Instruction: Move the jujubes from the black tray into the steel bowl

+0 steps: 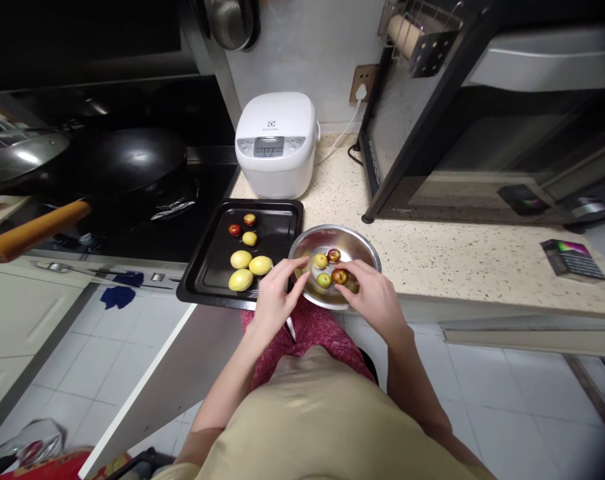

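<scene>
A stainless steel bowl (367, 248) stands on the counter with several small jujubes in it. Two are yellow-green, a yellowish jujube (320, 261) and a greener jujube (324, 280); behind them lies a dark red jujube (334, 255). My right hand (375, 293) reaches over the bowl's right side, thumb and fingers closed around a reddish-brown jujube (339, 277). My left hand (278, 290) is at the bowl's left rim, thumb and forefinger apart, with nothing visible between them. To the left, a black baking tray (215, 250) carries three lemons, including a front lemon (241, 280), and smaller jujubes (250, 238).
A white rice cooker (276, 143) sits behind the tray. A dark oven (502, 153) stands at the right, with a small box (572, 260) before it. On the stove at left are a wok (137, 157), its wooden handle (42, 230) and a glass lid (22, 157).
</scene>
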A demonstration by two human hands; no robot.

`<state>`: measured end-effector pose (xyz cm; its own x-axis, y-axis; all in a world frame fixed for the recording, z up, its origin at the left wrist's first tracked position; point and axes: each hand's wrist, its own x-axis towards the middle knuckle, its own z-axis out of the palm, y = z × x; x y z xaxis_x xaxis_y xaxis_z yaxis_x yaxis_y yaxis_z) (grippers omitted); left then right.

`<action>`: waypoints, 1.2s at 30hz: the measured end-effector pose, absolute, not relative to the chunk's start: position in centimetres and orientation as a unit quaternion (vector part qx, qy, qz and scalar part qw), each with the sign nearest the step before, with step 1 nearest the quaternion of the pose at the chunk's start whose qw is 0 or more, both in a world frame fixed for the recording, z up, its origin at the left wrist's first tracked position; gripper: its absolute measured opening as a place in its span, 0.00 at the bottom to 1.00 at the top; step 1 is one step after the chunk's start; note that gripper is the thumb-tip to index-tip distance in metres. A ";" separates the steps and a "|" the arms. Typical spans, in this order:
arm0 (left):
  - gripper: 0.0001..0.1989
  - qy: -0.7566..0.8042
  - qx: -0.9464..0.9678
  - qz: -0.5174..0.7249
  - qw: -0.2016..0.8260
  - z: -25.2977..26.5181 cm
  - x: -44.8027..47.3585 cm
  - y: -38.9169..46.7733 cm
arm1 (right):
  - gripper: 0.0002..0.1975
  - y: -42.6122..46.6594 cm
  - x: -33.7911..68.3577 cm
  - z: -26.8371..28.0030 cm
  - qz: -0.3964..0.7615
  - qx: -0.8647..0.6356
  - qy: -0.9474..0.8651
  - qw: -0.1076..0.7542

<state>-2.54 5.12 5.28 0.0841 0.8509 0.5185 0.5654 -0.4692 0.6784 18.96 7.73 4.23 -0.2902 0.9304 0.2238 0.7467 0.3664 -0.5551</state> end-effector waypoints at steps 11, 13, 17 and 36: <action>0.10 0.478 0.737 0.456 0.142 5.2 -2.8 5.2 | 0.16 8.8 18.2 4.9 0.142 -0.508 -0.839 0.131; 0.10 0.480 0.736 0.456 0.141 5.1 -3.0 5.2 | 0.16 9.0 18.1 4.9 0.141 -0.510 -0.840 0.117; 0.10 0.482 0.735 0.458 0.137 5.0 -3.3 5.4 | 0.17 9.3 18.1 4.7 0.143 -0.509 -0.840 0.123; 0.16 0.641 0.736 0.212 0.051 5.3 -15.2 12.7 | 0.06 6.8 18.2 2.8 0.110 -0.317 -0.857 0.390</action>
<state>-15.19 12.72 5.33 0.0885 0.9650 0.2467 0.9222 -0.1730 0.3459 18.17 6.83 2.78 -0.4939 0.6299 0.5994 0.4588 0.7744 -0.4357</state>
